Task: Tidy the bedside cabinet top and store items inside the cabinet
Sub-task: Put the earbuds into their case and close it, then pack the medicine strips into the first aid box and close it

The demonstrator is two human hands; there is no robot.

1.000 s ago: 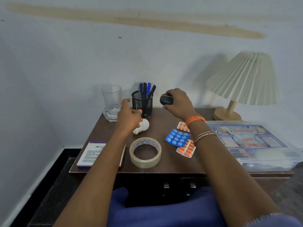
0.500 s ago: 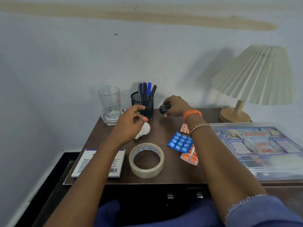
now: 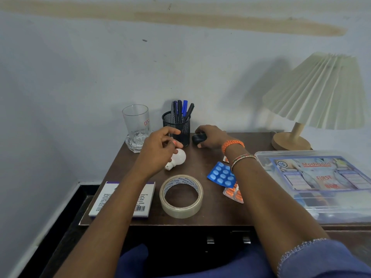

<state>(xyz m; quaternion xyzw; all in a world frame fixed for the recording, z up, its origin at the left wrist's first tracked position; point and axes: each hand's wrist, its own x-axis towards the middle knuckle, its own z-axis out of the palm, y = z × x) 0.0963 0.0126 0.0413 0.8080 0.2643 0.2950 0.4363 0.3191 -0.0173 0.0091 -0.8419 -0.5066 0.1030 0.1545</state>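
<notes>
My right hand [image 3: 212,137] rests on the brown cabinet top [image 3: 206,215], its fingers closed around a small black rounded object [image 3: 198,138] just right of the black mesh pen holder [image 3: 176,127]. My left hand [image 3: 158,149] hovers with fingers loosely apart and empty, above a white light bulb [image 3: 179,158] and in front of the pen holder. A roll of clear tape [image 3: 181,196] lies nearer me. A blue pill strip [image 3: 220,174] and orange pill strips [image 3: 233,194] lie partly under my right forearm. A white medicine box [image 3: 104,199] sits at the front left.
An empty drinking glass [image 3: 137,127] stands at the back left. A lamp with a pleated shade [image 3: 317,93] stands at the back right. A clear first-aid box [image 3: 321,183] fills the right side. Metal cabinet handles [image 3: 210,240] show below the front edge.
My right hand came down from mid-air and set the black object on the cabinet top beside the pen holder. My left hand opened slightly and stayed above the bulb.
</notes>
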